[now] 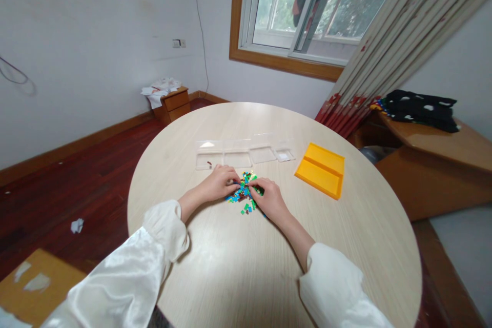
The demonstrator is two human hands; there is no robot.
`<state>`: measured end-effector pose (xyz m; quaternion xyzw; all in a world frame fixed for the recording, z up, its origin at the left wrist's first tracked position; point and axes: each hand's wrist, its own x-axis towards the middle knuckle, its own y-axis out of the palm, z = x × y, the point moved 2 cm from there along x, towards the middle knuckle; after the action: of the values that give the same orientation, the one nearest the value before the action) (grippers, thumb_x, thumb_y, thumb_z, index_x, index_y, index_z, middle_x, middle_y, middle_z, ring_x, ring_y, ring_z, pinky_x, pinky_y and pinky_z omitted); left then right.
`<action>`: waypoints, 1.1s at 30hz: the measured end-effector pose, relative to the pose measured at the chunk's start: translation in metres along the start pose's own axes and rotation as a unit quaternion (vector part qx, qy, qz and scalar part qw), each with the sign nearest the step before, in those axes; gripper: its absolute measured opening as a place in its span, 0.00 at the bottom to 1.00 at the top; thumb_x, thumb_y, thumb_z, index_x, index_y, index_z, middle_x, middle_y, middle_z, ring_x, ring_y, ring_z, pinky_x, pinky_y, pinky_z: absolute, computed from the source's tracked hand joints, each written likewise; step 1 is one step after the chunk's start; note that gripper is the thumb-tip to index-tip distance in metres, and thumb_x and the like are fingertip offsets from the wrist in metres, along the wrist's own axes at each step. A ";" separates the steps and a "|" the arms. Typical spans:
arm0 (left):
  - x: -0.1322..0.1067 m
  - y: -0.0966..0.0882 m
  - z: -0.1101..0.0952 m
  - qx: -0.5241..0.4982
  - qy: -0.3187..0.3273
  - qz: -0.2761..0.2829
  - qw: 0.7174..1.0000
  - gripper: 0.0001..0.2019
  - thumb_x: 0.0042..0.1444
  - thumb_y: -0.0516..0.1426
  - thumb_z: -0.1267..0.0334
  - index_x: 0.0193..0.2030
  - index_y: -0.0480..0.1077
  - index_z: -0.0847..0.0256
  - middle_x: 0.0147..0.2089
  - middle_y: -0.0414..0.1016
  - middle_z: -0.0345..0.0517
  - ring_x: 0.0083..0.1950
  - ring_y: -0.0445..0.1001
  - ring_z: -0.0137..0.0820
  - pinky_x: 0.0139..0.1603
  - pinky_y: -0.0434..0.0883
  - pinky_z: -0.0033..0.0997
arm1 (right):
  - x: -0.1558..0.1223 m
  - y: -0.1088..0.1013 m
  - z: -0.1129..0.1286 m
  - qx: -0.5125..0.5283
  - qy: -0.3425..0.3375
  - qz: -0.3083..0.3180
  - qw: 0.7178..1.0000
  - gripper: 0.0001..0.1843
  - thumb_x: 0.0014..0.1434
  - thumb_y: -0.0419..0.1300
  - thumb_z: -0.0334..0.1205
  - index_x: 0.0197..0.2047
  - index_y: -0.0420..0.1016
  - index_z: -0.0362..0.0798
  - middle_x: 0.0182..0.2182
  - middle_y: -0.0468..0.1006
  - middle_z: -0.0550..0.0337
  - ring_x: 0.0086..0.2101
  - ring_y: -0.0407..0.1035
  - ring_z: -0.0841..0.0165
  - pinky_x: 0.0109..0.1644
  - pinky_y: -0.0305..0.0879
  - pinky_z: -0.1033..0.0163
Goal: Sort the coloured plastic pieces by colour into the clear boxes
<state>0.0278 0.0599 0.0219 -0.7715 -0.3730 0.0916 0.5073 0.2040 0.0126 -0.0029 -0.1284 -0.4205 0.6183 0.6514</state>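
Note:
A pile of tiny coloured building bricks, mostly blue, green, brown and yellow, lies on the round table. My left hand comes in from the left side of the pile, its thumb and fingers drawn together at the bricks. From the right, my right hand reaches over the same pile, thumb and forefinger pinched close to the left fingertips. Whatever sits between the fingers of either hand is too small to make out. Behind the pile stand clear plastic boxes with raised lids; the leftmost holds a few small brown pieces.
A yellow two-part tray rests on the table to the right. Another clear box contains something white. Beyond the table are a wooden cabinet with papers, a curtain and a desk bearing black cloth.

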 end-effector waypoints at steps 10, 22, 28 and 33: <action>0.002 0.000 -0.013 -0.066 0.031 -0.084 0.994 0.07 0.57 0.55 0.64 0.38 0.74 0.60 0.37 0.76 0.47 0.41 0.70 0.33 0.45 0.65 0.35 | 0.002 -0.005 0.013 0.083 0.037 -0.068 0.994 0.06 0.55 0.56 0.39 0.35 0.74 0.49 0.32 0.79 0.57 0.33 0.72 0.66 0.43 0.66 0.57; 0.002 0.000 -0.021 -0.096 0.028 -0.102 0.990 0.08 0.58 0.53 0.65 0.35 0.74 0.60 0.35 0.76 0.48 0.40 0.70 0.33 0.45 0.67 0.35 | 0.003 -0.002 0.018 0.210 0.054 -0.058 0.974 0.08 0.55 0.57 0.41 0.36 0.74 0.48 0.33 0.80 0.56 0.35 0.74 0.66 0.40 0.71 0.59; 0.002 0.001 -0.017 -0.135 -0.014 -0.128 0.982 0.07 0.56 0.55 0.67 0.38 0.74 0.61 0.36 0.76 0.47 0.39 0.71 0.32 0.43 0.68 0.34 | 0.002 -0.005 0.013 0.139 0.046 -0.068 0.987 0.10 0.57 0.55 0.40 0.39 0.74 0.48 0.35 0.80 0.55 0.36 0.73 0.64 0.42 0.69 0.58; 0.002 0.002 -0.008 -0.144 -0.056 -0.149 0.977 0.11 0.57 0.52 0.70 0.41 0.74 0.64 0.37 0.75 0.50 0.40 0.72 0.32 0.44 0.69 0.33 | 0.001 -0.005 0.005 -0.027 -0.010 -0.021 0.999 0.07 0.56 0.55 0.34 0.36 0.75 0.48 0.34 0.79 0.54 0.38 0.70 0.61 0.44 0.64 0.54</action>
<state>0.0346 0.0554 0.0243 -0.7657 -0.5207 0.0035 0.3775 0.2038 0.0108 0.0039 -0.1303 -0.4462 0.5944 0.6562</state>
